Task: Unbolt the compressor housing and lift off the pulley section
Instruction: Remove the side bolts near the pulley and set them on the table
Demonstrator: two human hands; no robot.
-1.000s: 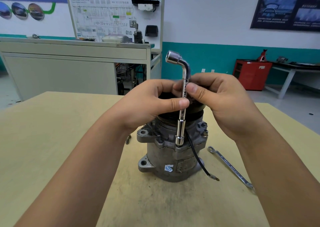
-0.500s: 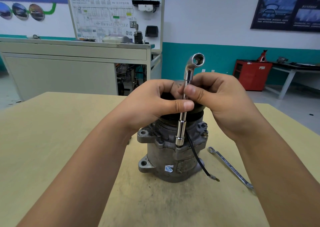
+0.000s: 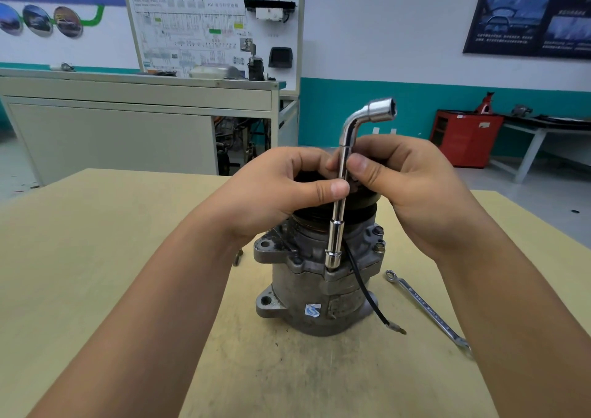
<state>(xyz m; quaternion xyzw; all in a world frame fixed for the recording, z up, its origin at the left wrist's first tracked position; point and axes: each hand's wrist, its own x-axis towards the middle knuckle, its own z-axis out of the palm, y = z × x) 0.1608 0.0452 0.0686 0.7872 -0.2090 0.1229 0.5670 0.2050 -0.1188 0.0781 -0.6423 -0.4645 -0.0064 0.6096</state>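
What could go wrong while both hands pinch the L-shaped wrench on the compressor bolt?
The left hand and right hand only pinch the L-shaped wrench, so its lower socket may slip off. The compressor stands unclamped and might tip. The black wire beside that socket may snag.

Looks like a car-trade training workshop. Behind the table [image 3: 96, 226], a grey bench [image 3: 128, 98] carrying a wiring-diagram board [image 3: 198, 27] with switches and parts mounted on it; beyond the table to the right, a red cabinet [image 3: 463, 139] against a teal-banded wall, under a dark poster [image 3: 527, 11] of car dashboards. On the table itself, a grimy compressor [image 3: 313, 293] and a spanner [image 3: 425, 309].
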